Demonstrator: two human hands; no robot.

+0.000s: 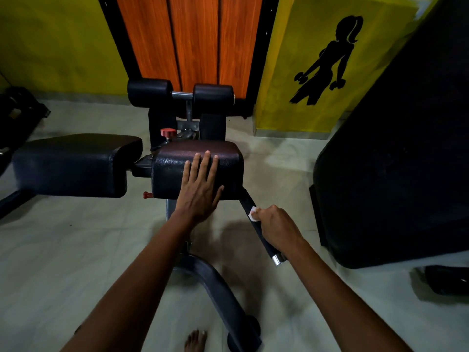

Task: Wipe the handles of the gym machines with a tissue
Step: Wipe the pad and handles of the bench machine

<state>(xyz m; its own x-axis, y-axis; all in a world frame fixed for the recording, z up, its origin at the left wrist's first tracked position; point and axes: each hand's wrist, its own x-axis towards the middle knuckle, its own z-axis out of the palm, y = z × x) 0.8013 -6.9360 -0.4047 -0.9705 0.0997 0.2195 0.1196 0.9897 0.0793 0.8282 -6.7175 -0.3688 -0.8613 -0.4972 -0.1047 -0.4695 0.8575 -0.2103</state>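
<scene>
Tissue (253,214): small white wad, only a corner visible, at 11 o'clock of the right hand (275,223). It lies against the black handle (256,224) that juts from the lower right edge of the seat pad (177,168) toward 5 o'clock and ends in a chrome cap (278,259).

Handling, judged:
- Tissue is light, soft and easily torn; it likely bunches or shreds if dragged hard over a textured sleeve. Best kept folded under the fingers with broad contact, not held by an edge.
- Handle looks rigid and fixed to the frame, with a matte sleeve, probably foam or rubber, so some friction is expected. Wrapping the tissue round the bar and sliding along it should cover the circumference.
- Chrome cap is likely smoother and more slippery.

Right grip: fingers curled round the handle near its middle, pinching the tissue against the bar; knuckles up, forearm coming in from 5 o'clock. How much tissue is under the palm cannot be told.

Left hand (200,185): fingers straight and close together, palm flat on the pad's top, pointing to 12 o'clock, thumb out toward 3 o'clock. It holds nothing and seems to brace the body.

A second pad (73,163) lies at 9 o'clock; two foam rollers (149,92) stand at 12 o'clock.
</scene>
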